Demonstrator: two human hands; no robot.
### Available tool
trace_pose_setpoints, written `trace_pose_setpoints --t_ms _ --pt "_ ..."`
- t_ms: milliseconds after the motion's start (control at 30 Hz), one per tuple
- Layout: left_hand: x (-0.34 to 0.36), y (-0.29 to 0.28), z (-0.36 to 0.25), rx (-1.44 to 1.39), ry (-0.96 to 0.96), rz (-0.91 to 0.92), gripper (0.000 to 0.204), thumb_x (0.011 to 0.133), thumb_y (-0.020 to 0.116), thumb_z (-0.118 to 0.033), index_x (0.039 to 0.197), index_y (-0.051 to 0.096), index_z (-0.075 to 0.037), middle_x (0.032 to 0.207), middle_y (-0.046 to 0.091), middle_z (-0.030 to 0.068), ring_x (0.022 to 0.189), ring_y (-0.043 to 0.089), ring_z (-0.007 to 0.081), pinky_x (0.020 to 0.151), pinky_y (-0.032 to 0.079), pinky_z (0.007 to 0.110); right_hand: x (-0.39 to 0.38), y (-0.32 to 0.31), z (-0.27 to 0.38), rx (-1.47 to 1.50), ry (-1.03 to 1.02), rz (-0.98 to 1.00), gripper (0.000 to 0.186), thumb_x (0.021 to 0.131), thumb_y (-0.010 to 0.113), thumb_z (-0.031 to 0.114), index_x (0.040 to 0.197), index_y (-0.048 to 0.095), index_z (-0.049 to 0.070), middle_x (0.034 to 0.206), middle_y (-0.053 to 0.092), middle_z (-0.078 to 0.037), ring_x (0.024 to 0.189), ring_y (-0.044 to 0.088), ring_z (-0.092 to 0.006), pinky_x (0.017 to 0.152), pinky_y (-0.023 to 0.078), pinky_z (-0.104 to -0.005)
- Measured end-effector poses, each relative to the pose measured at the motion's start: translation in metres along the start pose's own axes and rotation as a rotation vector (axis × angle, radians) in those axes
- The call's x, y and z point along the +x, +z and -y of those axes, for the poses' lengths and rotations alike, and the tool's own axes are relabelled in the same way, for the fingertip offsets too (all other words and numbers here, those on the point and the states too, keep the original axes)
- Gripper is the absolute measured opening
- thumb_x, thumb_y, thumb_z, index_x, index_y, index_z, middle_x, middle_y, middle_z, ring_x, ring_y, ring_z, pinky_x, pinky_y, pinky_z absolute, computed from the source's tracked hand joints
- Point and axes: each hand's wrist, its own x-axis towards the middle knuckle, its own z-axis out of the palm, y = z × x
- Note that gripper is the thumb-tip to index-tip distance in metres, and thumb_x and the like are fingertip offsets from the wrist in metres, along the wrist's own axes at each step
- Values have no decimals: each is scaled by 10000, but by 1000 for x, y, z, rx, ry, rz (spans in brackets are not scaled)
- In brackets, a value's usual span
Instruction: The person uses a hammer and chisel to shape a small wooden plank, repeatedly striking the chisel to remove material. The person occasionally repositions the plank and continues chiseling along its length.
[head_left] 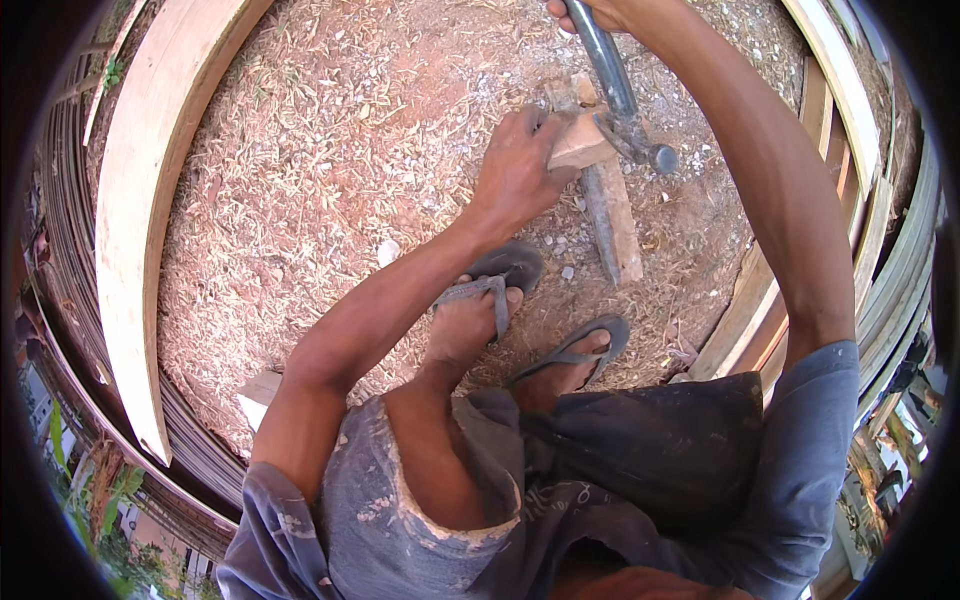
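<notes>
My left hand [519, 172] is closed around a short wooden block [583, 143], fingers on its far side and thumb at the near edge. The block lies across a longer, rough strip of wood [613, 222] on the ground. At the top of the view my right hand [598, 12] grips a claw hammer [608, 68] by its dark handle. The hammer's head is low, beside the right end of the block; I cannot tell whether it touches the wood. No nail can be made out.
Wood shavings and pale chips cover the reddish ground [320, 180]. A long pale board [160, 200] runs along the left, with stacked thin sheets beyond it. More planks [745, 310] lie on the right. My sandalled feet [470, 318] stand just nearer than the block.
</notes>
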Motion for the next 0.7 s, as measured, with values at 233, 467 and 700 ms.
trace_pose_setpoints --t_ms 233,467,700 --pt "-2 3 1 59 121 -115 522 770 741 -155 1270 614 -72 1171 595 169 1119 539 366 982 434 454 -3 3 12 -38 2 -152 574 904 708 516 956 572 -39 594 482 -29 438 452 -140 384 390 -310" --pt "-11 18 16 280 231 -255 484 770 730 -105 1242 632 -81 1135 602 133 1027 543 315 888 421 431 -69 18 30 -23 -121 -178 515 938 670 462 1105 598 -19 628 483 7 527 460 -104 445 401 -246" --pt "10 22 1 253 290 -259 453 759 725 -94 1203 636 -97 1115 603 120 1005 551 320 859 426 432 -59 -15 41 85 -423 -179 649 951 655 436 1342 470 -48 739 543 -45 518 458 -105 435 417 -217"
